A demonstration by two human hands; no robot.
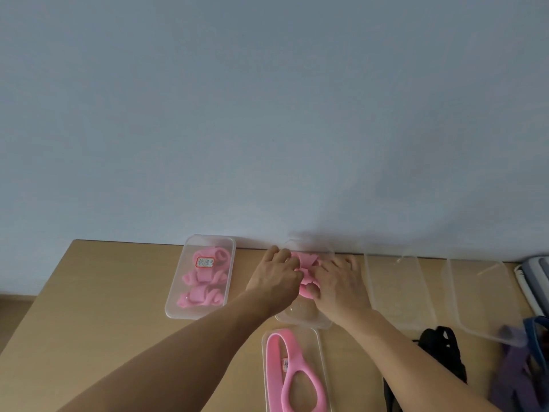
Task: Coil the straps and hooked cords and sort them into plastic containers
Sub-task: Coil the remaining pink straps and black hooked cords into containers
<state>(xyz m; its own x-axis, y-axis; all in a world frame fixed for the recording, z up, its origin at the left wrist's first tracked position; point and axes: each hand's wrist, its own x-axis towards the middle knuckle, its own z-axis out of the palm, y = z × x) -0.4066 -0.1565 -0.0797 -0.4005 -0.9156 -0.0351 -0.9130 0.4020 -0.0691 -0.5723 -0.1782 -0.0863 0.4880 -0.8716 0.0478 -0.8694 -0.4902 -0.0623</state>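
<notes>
Loose strap [274, 370] lies nearest, long axis pointing away from the camera. Beyond it, left hand [276, 275] and right hand [338, 282] both pinch a pink coil [306, 261] between them, inside the middle box [303, 319].

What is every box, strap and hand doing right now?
Left box: lid on, coiled pink straps inside.
Middle box: open.
Pink coil: in middle box, gripped.
Left hand: grips pink coil.
Right hand: grips pink coil.
Long pink strap: uncoiled, loose.
Right boxes: open, empty.
Black straps: loose heap.
</notes>
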